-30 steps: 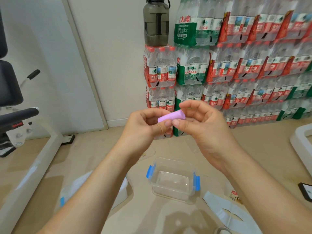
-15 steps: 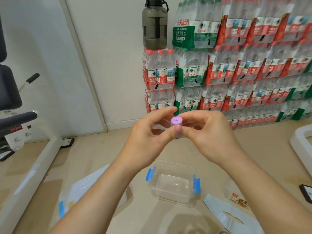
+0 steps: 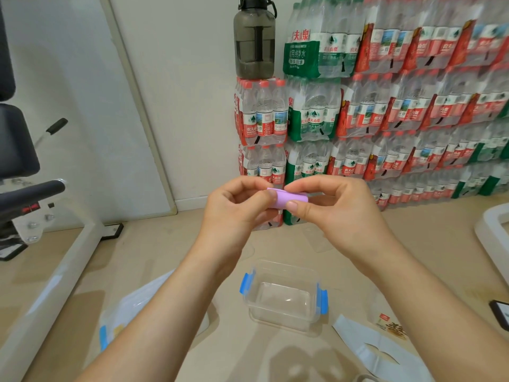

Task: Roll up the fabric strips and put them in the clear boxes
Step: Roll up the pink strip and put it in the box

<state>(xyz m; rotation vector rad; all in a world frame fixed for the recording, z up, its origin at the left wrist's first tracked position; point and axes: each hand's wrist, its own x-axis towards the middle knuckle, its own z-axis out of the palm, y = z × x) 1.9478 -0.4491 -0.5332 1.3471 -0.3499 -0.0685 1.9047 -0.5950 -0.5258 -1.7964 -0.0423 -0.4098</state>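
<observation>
A small purple fabric roll [image 3: 287, 199] lies sideways between my two hands, held up in front of me. My left hand [image 3: 237, 208] pinches its left end and my right hand [image 3: 334, 209] pinches its right end with thumb and fingers. Below the hands, a clear box [image 3: 283, 296] with blue clips stands open on the floor with nothing in it. Its clear lid [image 3: 129, 312] with a blue clip lies to the left, partly hidden by my left forearm.
Stacked packs of water bottles [image 3: 385, 111] line the wall ahead, with a dark jug [image 3: 254, 40] on top. A white exercise machine frame [image 3: 55, 257] stands at the left. White paper [image 3: 377, 351] and a dark phone [image 3: 500, 312] lie at the right.
The roll was turned end-on toward me half a second ago; now it lies sideways again between both hands. The box has not moved.
</observation>
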